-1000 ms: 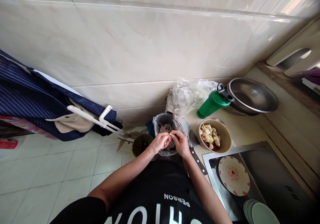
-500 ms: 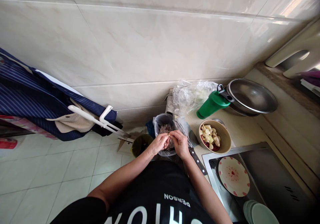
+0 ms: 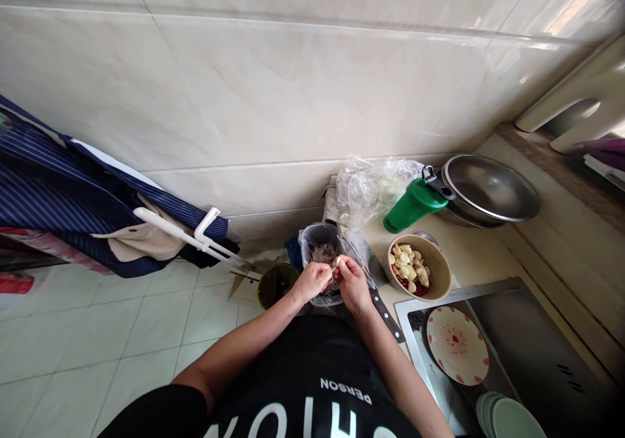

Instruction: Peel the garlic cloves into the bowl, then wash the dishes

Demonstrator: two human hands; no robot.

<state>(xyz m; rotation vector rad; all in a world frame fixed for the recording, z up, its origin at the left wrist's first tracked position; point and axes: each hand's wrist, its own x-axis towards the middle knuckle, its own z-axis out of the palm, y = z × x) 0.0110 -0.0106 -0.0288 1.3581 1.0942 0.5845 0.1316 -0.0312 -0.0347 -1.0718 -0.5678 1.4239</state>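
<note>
My right hand [image 3: 353, 283] pinches a small pale garlic clove [image 3: 338, 262] between thumb and fingers. Close beside it, my left hand [image 3: 313, 280] is closed with its fingertips at the clove; whatever lies between them is too small to make out. Both hands are over a bin [image 3: 305, 237] lined with a clear bag, which holds a heap of papery garlic skins [image 3: 323, 253]. On the counter to the right, a beige basket [image 3: 441, 272] contains several peeled garlic cloves [image 3: 404, 256], a knobbly piece like ginger and some red chillies.
A knife [image 3: 388, 317] lies at the counter edge by my right forearm. Behind are a green shaker bottle [image 3: 413, 205], crumpled plastic bags [image 3: 368, 187] and a metal bowl [image 3: 493, 187]. A patterned plate [image 3: 458, 345] sits by the sink. A dark bucket [image 3: 276, 287] stands left.
My right hand has turned and its fingers have lifted a little, so the pale clove now shows. My left hand has shifted slightly, still close by. Nothing else has moved.
</note>
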